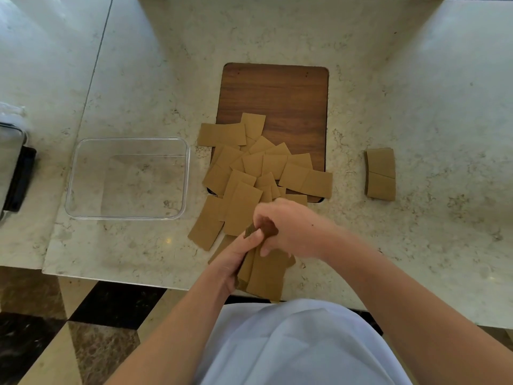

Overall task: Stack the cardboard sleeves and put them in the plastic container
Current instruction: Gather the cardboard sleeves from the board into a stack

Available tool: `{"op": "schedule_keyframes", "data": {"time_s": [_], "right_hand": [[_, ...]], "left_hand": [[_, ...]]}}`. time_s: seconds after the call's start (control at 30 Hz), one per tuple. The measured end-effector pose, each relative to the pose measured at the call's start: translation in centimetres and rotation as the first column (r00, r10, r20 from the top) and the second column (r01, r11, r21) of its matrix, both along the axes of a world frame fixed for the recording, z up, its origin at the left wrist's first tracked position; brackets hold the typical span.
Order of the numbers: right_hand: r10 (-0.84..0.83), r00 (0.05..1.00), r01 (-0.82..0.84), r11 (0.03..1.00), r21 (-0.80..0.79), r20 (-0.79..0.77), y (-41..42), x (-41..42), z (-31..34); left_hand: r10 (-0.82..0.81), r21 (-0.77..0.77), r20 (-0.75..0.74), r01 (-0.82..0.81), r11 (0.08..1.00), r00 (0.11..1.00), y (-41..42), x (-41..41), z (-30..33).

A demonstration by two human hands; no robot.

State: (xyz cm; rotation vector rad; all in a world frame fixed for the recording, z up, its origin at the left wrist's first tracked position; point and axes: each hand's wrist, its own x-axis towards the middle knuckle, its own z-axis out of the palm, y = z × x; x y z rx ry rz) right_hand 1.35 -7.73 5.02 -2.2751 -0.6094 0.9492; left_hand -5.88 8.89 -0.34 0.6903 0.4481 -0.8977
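Several flat brown cardboard sleeves [249,173] lie scattered in a loose pile over the near end of a wooden board [277,90] and the marble counter. My left hand [236,259] grips a stack of sleeves [266,276] from its left side near the counter's front edge. My right hand [288,229] closes over the top of the same stack. A clear plastic container [127,177] stands with nothing in it to the left of the pile. A small neat stack of sleeves [381,173] rests alone on the counter to the right.
A metal-and-black object [14,173] sits at the far left edge. The marble counter [416,107] stretches back and right. Its front edge runs just before my body, with a checkered floor [69,329] below on the left.
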Motion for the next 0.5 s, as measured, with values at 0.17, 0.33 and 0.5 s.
{"op": "schedule_keyframes", "data": {"time_s": [0.17,0.33,0.5], "right_hand": [[-0.202,0.977,0.184,0.963,0.196,0.073,-0.2,-0.4,-0.4],[-0.049,0.999,0.048,0.999,0.025,0.016,-0.7,-3.0,-0.8],[0.001,0.983,0.016,0.995,-0.096,0.183,-0.2,-3.8,-1.6]], "left_hand": [[0.161,-0.065,0.003,-0.161,0.985,0.987,0.1,-0.1,-0.2],[0.194,-0.014,0.013,-0.194,0.981,0.981,0.1,0.6,0.1],[0.152,0.154,0.007,-0.152,0.976,0.988,-1.0,0.3,0.3]]}}
